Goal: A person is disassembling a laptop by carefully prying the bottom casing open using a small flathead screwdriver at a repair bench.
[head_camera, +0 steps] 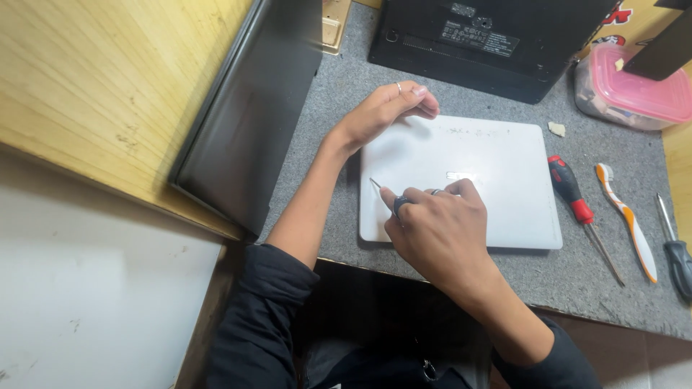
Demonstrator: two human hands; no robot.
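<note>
A closed white laptop [504, 173] lies flat on the grey felt-covered table [346, 108]. My left hand [386, 108] rests on the laptop's far left corner, fingers curled, holding nothing that I can see. My right hand [440, 227] sits over the laptop's near left part and grips a thin pointed metal tool [376, 184]. The tool's tip points left, near the laptop's left edge. Both hands wear rings, and both sleeves are dark.
A red-handled screwdriver [573, 198], an orange and white toothbrush [631, 223] and a dark-handled screwdriver [676, 252] lie right of the laptop. A black device [490, 43] stands at the back, a pink-lidded container [634, 94] at the back right, and a dark panel [245, 115] leans at the left.
</note>
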